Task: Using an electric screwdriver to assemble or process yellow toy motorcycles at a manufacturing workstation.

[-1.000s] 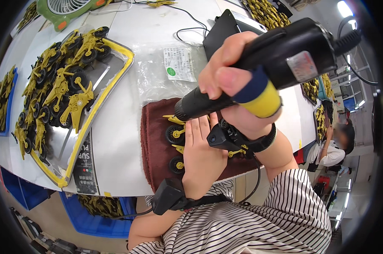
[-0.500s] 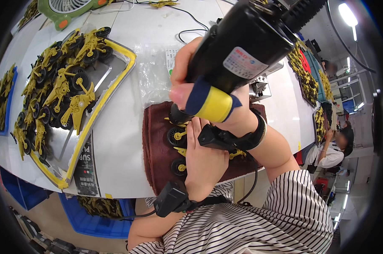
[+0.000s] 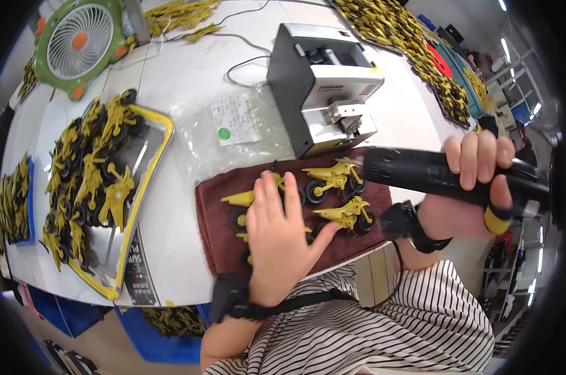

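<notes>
On a brown cloth (image 3: 213, 190) lie several yellow toy motorcycles with black wheels, two of them plainly seen: one farther back (image 3: 333, 177) and one nearer (image 3: 350, 214). My left hand (image 3: 280, 240) is spread palm down over the toys at the cloth's left side and partly hides them. Its fingers are apart, with nothing gripped. Off to the right, my right hand (image 3: 481, 159) is wrapped around a black electric screwdriver (image 3: 414, 167). The tool lies nearly level, its front end pointing left beside the farther motorcycle's wheel; its tip is hard to make out.
Behind the cloth stands a black and silver box-shaped machine (image 3: 339, 87). A clear plastic bag (image 3: 198, 150) lies beside it. To the left is a yellow-rimmed metal tray (image 3: 146, 200) heaped with toy motorcycles, with a green fan (image 3: 80, 40) beyond. A blue bin (image 3: 139, 337) sits below the table.
My right hand has swung the screwdriver from upright above my left hand out to the right, nearly level. My left hand's fingers have spread. The view has shifted, uncovering the machine and more toys.
</notes>
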